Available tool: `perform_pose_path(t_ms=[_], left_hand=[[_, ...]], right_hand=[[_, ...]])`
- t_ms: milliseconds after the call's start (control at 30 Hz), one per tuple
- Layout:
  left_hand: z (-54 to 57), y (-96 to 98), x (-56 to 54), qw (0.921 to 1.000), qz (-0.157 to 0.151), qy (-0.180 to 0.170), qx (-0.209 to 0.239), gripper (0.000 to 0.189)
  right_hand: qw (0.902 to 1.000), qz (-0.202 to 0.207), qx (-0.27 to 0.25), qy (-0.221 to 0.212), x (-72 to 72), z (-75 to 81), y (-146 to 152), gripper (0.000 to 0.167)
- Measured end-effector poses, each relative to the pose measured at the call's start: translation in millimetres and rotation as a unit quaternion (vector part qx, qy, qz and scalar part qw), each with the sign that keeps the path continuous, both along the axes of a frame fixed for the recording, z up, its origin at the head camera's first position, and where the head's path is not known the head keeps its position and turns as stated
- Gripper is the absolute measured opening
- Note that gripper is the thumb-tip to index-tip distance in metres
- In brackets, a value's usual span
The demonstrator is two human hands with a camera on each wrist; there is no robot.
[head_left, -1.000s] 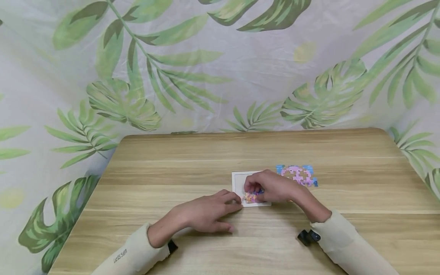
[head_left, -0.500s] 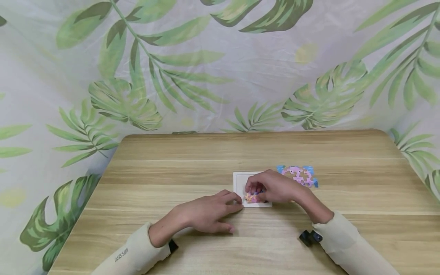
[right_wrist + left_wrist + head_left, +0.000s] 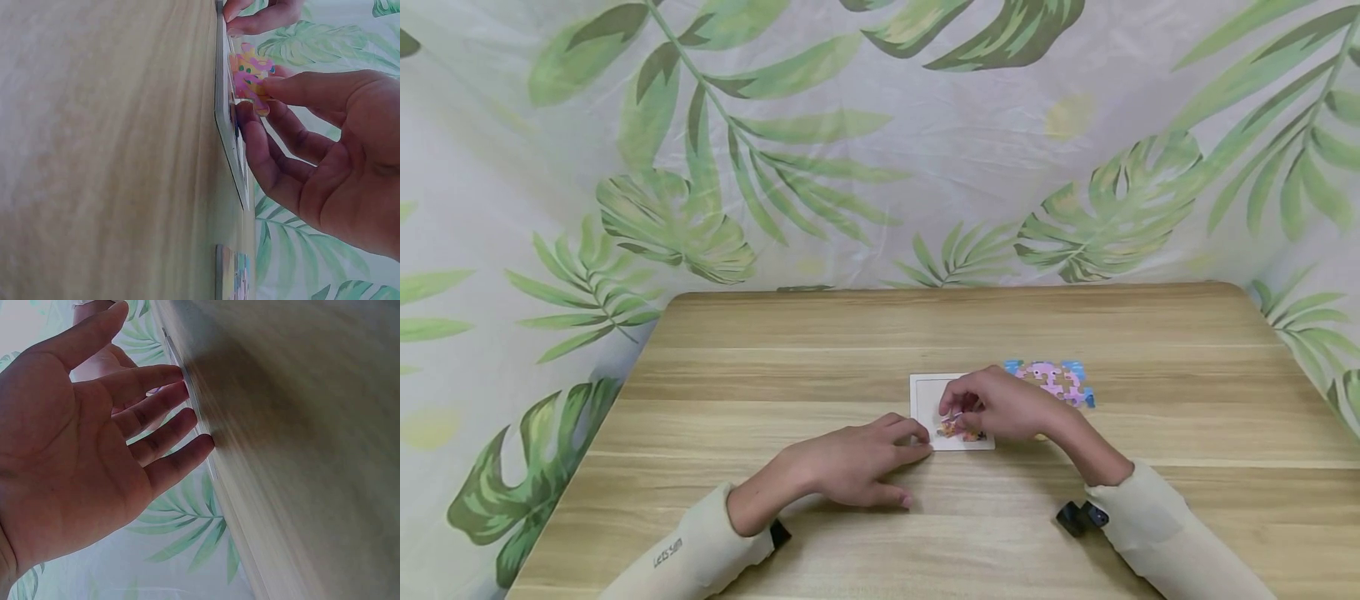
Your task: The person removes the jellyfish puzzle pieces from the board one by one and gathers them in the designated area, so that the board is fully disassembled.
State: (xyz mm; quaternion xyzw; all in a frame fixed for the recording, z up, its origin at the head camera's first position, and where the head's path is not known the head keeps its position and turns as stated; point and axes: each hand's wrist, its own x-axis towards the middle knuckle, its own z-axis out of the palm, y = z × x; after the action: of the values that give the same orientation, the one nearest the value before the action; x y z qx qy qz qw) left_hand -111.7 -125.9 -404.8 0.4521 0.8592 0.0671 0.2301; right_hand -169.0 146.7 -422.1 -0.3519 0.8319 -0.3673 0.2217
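My right hand (image 3: 1011, 404) pinches a pink and yellow jigsaw piece (image 3: 251, 78) between thumb and fingers, tilted up off the white puzzle tray (image 3: 923, 392). Whether it is one piece or several joined cannot be made out. Other coloured pieces lie in the tray's near part, partly behind that hand. With fingers extended, my left hand (image 3: 853, 462) touches the tray's near left corner with its fingertips. Seen in the left wrist view, the left palm (image 3: 75, 450) holds nothing, and the fingertips meet the tray's edge.
Beyond the right hand lies a group of pink and blue jigsaw pieces (image 3: 1052, 383) on the wooden table (image 3: 760, 350), partly hidden by that hand. A leaf-printed cloth (image 3: 820, 167) hangs behind the table. A black wrist camera (image 3: 1081, 518) sits under the right sleeve.
My right hand has risen slightly, and the pink and yellow piece in its fingers has tilted up from the tray. The left hand stays at the tray's corner.
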Motion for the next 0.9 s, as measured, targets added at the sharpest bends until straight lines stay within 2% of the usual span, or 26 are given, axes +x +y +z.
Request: perform_pose_path(t_ms=[200, 533, 900], left_hand=[[0.3, 0.5, -0.4, 1.0, 0.0, -0.003, 0.001, 0.063], [0.9, 0.5, -1.1, 1.0, 0.0, -0.003, 0.001, 0.062], [0.2, -0.1, -0.4, 0.9999, 0.007, -0.014, 0.006, 0.063]], right_hand=[[0.9996, -0.024, 0.0, -0.012, -0.2, -0.6, 1.5, 0.015], [0.9996, -0.027, 0.006, -0.009, -0.6, -1.2, 8.1, 0.012], [0.9983, -0.046, -0.006, -0.036, -0.3, 5.1, 26.8, 0.016]])
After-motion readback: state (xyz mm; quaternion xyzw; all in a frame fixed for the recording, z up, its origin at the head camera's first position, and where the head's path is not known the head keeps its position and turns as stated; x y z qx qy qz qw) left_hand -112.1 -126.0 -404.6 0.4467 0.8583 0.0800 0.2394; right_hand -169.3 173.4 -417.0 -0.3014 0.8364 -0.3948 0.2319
